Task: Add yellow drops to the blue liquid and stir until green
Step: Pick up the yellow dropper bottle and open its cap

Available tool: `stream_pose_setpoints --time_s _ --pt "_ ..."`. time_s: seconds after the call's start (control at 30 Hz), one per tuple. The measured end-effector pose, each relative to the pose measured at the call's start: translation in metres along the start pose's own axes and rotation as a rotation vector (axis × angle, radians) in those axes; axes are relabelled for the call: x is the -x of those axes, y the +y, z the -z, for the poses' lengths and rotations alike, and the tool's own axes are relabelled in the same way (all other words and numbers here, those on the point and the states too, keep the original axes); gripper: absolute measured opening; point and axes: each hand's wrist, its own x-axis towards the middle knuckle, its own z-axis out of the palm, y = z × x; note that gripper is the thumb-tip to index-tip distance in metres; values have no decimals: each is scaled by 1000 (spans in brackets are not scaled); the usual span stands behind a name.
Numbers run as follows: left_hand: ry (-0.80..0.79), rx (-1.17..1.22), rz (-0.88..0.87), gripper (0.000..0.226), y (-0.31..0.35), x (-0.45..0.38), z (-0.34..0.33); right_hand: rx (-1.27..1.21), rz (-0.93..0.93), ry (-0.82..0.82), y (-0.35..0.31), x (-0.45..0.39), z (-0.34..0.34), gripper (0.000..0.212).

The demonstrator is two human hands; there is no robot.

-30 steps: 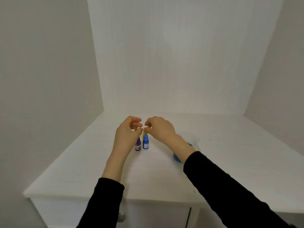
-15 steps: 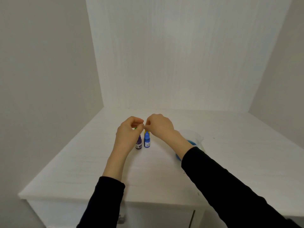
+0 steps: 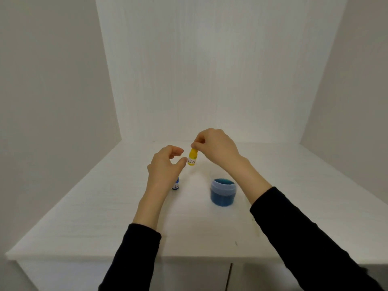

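Note:
A small yellow dropper bottle (image 3: 192, 158) hangs upright in the air, pinched by its cap in my right hand (image 3: 214, 147). My left hand (image 3: 165, 164) is just left of the bottle, fingers curled and apart, its thumb tip close to the bottle's side; I cannot tell if it touches. A clear cup of blue liquid (image 3: 223, 192) stands on the white table (image 3: 105, 217), below and to the right of the bottle. No stirrer is in view.
A small blue dropper bottle (image 3: 176, 184) stands on the table, partly hidden behind my left wrist. White walls close in the table at the back and both sides. The table's front edge runs under my forearms.
My right hand has lifted the yellow bottle up off the table from beside the other bottles. My left hand has come off it and spread its fingers. The cup now shows in full.

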Motion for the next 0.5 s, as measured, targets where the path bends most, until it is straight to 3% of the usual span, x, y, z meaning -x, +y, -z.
stream_pose_setpoints --time_s 0.2,0.5 --pt "-28 29 -4 28 21 13 -20 -37 7 36 7 25 24 22" --pt "-13 148 -3 24 43 36 -37 -175 11 76 20 53 46 21"
